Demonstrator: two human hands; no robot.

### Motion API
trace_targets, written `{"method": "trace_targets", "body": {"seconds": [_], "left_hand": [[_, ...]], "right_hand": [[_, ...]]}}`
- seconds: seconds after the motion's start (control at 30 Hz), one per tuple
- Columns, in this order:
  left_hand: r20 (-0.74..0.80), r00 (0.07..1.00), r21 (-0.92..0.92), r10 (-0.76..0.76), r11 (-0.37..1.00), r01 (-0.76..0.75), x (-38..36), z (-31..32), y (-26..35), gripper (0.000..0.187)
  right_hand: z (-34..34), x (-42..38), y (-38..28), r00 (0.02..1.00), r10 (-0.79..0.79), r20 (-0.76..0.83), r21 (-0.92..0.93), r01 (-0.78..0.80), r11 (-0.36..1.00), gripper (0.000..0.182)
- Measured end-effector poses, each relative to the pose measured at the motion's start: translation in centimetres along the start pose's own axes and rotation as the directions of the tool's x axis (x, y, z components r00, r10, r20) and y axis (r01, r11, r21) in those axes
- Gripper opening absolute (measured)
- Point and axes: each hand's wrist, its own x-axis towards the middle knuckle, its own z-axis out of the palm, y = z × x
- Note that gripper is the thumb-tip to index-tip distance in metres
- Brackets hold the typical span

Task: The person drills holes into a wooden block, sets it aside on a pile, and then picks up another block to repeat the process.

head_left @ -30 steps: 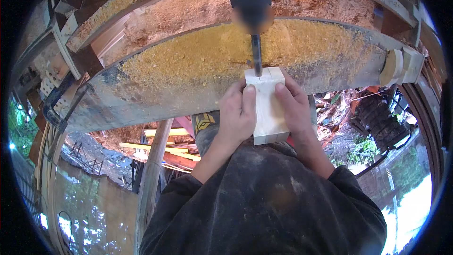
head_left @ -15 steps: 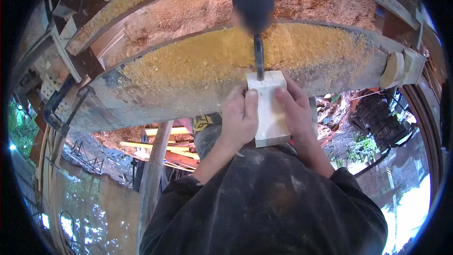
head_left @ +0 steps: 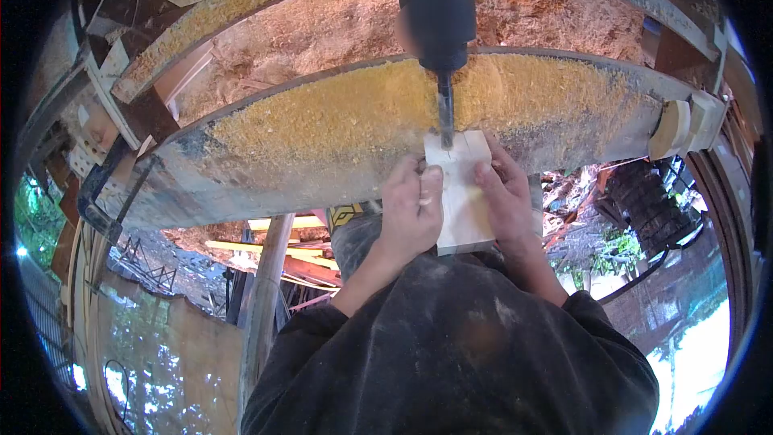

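Note:
A pale wooden block (head_left: 465, 205) lies between my two hands at the near edge of the sawdust-covered board. My left hand (head_left: 412, 205) grips its left side, thumb along the edge. On the other side my right hand (head_left: 509, 193) holds the block, thumb bent over its top face. A dark drill chuck (head_left: 439, 24) hangs above, and its bit (head_left: 445, 109) reaches down to the far end of the block. The tip's exact depth in the wood cannot be made out.
The long curved board (head_left: 322, 121) carries yellow sawdust. A clamp-like metal bar (head_left: 95, 189) is at its left end, and small wood pieces (head_left: 684, 125) sit at its right end. A wooden post (head_left: 266, 298) stands at lower left.
The chuck, bit, board and block appear slightly lower in the view. My hands keep their hold on the block, with the right fingers shifted a little.

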Motion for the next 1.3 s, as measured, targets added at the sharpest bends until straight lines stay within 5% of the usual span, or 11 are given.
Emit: {"method": "trace_targets", "body": {"seconds": [0.13, 0.2, 0.8, 1.3], "left_hand": [[-0.01, 0.996, 0.072, 0.093, 0.993, -0.092, 0.2, -0.2, -0.3, 0.027], [0.065, 0.997, 0.132, -0.046, 0.99, 0.037, 0.2, -0.6, 0.5, 0.027], [-0.047, 0.999, -0.007, 0.008, 1.0, -0.008, 1.8, -0.5, 1.9, 0.026], [-0.041, 0.997, 0.101, -0.06, 0.993, 0.064, 2.0, -0.6, 2.0, 0.028]], "right_hand": [[-0.1, 0.1, -0.3, 1.0, 0.02, -0.001, -0.067, -0.02, 0.998, 0.055], [0.0, 0.1, -0.4, 0.999, 0.037, -0.013, -0.054, -0.038, 0.998, 0.055], [0.7, 0.7, -1.1, 0.999, 0.006, -0.044, -0.112, -0.011, 0.994, 0.051], [1.4, 1.3, -1.6, 0.998, 0.004, -0.058, -0.181, -0.015, 0.983, 0.049]]}}
